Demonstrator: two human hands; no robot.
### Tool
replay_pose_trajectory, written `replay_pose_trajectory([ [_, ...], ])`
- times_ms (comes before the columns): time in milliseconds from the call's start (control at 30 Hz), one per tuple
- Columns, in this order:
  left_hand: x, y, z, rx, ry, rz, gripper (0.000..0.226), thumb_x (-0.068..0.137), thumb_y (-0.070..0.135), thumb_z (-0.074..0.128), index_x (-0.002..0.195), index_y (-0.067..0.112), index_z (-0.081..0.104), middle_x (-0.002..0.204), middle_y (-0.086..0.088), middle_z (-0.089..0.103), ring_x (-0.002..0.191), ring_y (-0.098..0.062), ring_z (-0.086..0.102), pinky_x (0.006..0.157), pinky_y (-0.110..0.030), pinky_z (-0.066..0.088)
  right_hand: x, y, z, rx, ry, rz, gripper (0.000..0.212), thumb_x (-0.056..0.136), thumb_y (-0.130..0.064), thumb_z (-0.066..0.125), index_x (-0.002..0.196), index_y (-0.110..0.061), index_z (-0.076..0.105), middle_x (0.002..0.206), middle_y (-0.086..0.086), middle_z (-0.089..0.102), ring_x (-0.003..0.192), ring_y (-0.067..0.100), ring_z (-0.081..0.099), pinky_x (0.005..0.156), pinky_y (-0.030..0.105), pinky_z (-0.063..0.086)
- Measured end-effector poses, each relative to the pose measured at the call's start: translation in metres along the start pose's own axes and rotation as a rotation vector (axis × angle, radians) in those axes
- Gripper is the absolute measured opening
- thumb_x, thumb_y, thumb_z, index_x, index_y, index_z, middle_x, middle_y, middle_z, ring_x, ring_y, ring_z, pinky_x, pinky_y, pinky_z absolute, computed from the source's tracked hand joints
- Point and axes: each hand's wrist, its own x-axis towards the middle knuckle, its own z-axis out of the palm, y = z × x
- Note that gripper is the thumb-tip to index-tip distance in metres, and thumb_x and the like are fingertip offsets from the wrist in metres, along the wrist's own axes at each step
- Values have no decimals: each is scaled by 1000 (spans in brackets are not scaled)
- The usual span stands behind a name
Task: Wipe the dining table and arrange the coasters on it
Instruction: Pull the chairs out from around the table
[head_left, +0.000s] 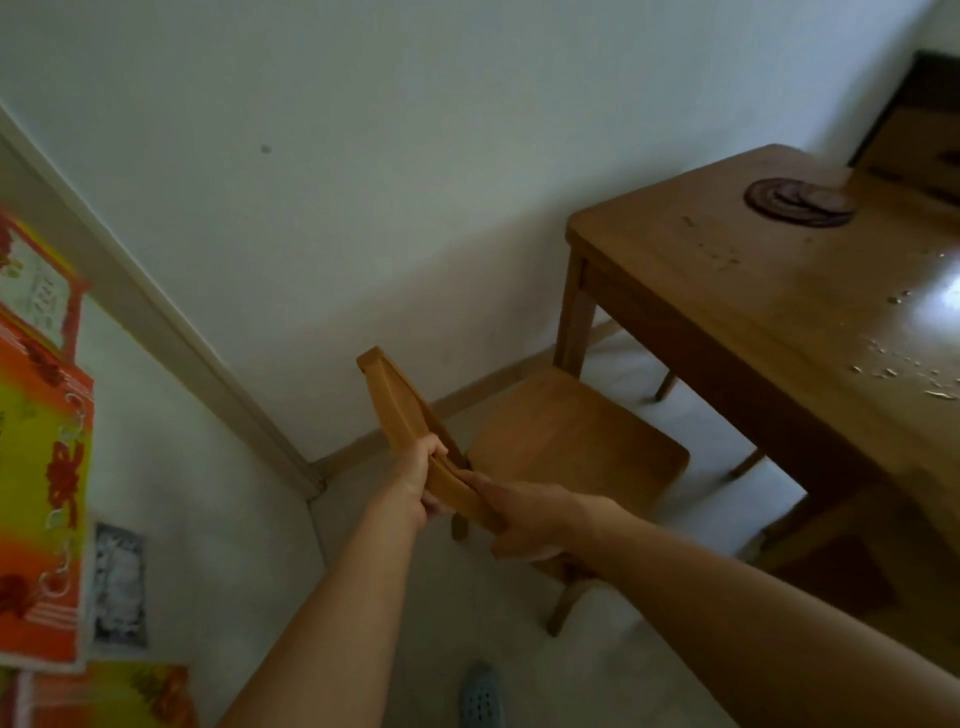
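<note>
Your left hand (423, 480) and right hand (524, 525) both curl tightly around the curved top rail of the light wooden chair (566, 441), which stands just beside the brown wooden dining table (769, 322). The stack of dark round coasters (797, 201) lies on the tabletop's far part, with pale crumbs (904, 371) scattered nearer. Writing on the red-and-yellow boxes (41, 467) at your left is too blurred to read.

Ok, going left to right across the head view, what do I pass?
Orange and yellow boxes → left hand on the chair backrest → right hand gripping the same backrest → chair seat → dining table → pile of dark round coasters on it → pale crumbs at the right edge.
</note>
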Motion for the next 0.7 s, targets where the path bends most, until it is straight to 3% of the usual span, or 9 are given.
replay_pose_trajectory([
  [100, -5, -10, 8, -31, -7, 5, 10, 82, 20, 57, 80, 13, 49, 73, -9, 54, 58, -20, 50, 37, -19, 41, -17, 20, 16, -138, 122, 58, 69, 88, -28, 63, 145, -32, 25, 108, 0, 55, 92, 21, 59, 74, 36, 50],
  [233, -13, -11, 15, -29, 16, 32, 14, 84, 15, 53, 73, 12, 45, 72, -9, 51, 62, -20, 48, 50, -28, 37, -30, 37, 34, -154, 233, 181, 19, 93, -36, 60, 103, -23, 53, 87, -4, 55, 74, 13, 53, 67, 30, 47],
  [333, -9, -13, 17, -41, 32, 42, 17, 81, 12, 53, 69, 14, 41, 68, -7, 48, 60, -18, 46, 44, -23, 32, -33, 39, 37, -188, 278, 129, 7, 93, -30, 58, 94, -23, 57, 77, -7, 50, 67, 11, 49, 65, 28, 43],
  [433, -5, -11, 25, -70, 64, 56, 16, 77, 12, 57, 70, 15, 44, 69, -6, 47, 60, -16, 46, 50, -25, 35, -35, 47, 29, -240, 292, 117, 10, 92, -27, 59, 98, -20, 61, 79, -4, 53, 69, 14, 52, 67, 29, 48],
  [567, 1, 3, 49, -34, 11, 77, 19, 78, 14, 58, 70, 14, 42, 65, -4, 44, 52, -15, 41, 40, -20, 29, -41, 67, 9, -239, 319, 144, 17, 94, -40, 57, 91, -24, 56, 75, -6, 53, 66, 11, 52, 65, 26, 46],
  [700, 14, 12, 73, -5, -10, 80, 18, 77, 18, 60, 72, 14, 44, 72, -5, 44, 61, -18, 47, 38, -21, 28, -48, 83, -7, -218, 329, 175, 32, 94, -48, 53, 102, -18, 60, 84, -3, 56, 71, 12, 53, 72, 28, 49],
])
